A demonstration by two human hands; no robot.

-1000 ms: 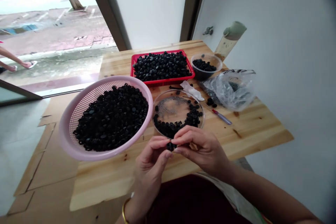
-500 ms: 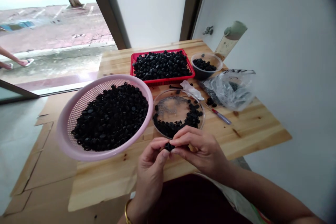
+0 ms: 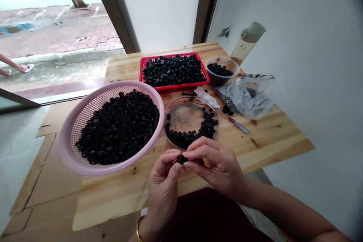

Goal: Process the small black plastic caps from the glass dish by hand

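Between the fingertips of my left hand [image 3: 164, 177] and my right hand [image 3: 214, 166] is a small round black part [image 3: 182, 159]. Both hands pinch it from opposite sides, over the near edge of the table. Just beyond my fingers lies a shallow clear dish [image 3: 184, 115] with many small black pieces [image 3: 208, 125] along its near and right sides. Thin metal pins [image 3: 181, 112] are spread in its far left part. To the left stands a pink colander [image 3: 66, 136] heaped with black ring-like parts [image 3: 119, 128].
A red basket [image 3: 181, 88] of black caps stands at the back, beside a clear tub [image 3: 222, 72]. A plastic bag [image 3: 252, 96], a white tissue [image 3: 207, 97] and a screwdriver [image 3: 238, 125] lie on the right. A tall bottle [image 3: 248, 43] stands behind. A person's foot [image 3: 26, 68] shows outside.
Both hands stay pinched on the black part, which appears slightly turned. The whole view has shifted a little; the person's foot outside has moved slightly.
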